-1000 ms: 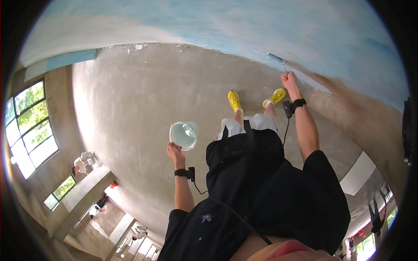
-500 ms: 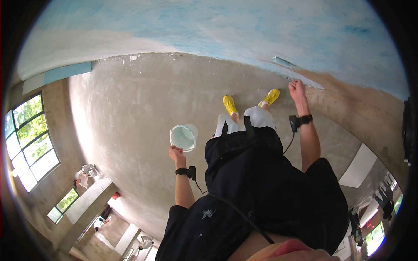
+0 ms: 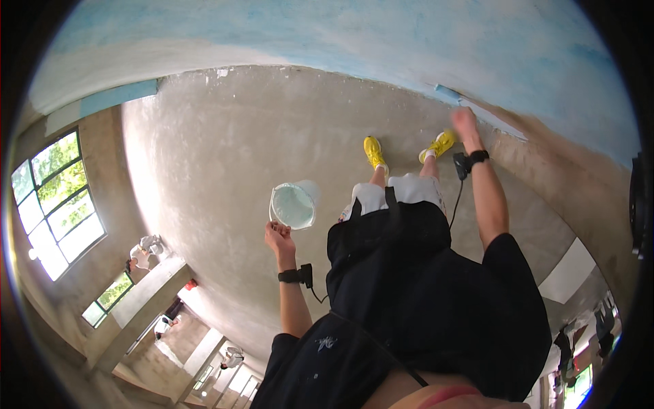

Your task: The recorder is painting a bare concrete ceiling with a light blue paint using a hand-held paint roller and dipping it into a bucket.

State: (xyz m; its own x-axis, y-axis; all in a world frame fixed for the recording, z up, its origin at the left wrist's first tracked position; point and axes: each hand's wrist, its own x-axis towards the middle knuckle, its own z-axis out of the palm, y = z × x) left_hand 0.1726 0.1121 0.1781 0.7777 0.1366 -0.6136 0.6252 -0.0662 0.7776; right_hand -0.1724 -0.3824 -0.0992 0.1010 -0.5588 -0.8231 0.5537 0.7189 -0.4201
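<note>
My left hand (image 3: 280, 238) is closed on the handle of a white bucket (image 3: 294, 204), which hangs beside my left leg with pale blue-green paint inside. Out ahead to the right, my right hand (image 3: 466, 125) is closed round the handle of a paint roller. The pale blue roller (image 3: 447, 94) lies against the lower part of the wall (image 3: 381, 41), which is coated in patchy blue and white. Motion blurs the right fingers a little, and the grip hides most of the roller's handle.
Grey concrete floor (image 3: 218, 150) with white specks runs along the wall's foot. A white board (image 3: 567, 271) lies at the right. Bare brown wall (image 3: 524, 157) continues there. Windows (image 3: 58, 204) and several people, one in white (image 3: 144, 252), are at the far left; others stand far right.
My right hand has moved slightly up in the picture, and the roller has shifted a little right along the wall's lower edge. The bucket stays in my left hand. My view has shifted.
</note>
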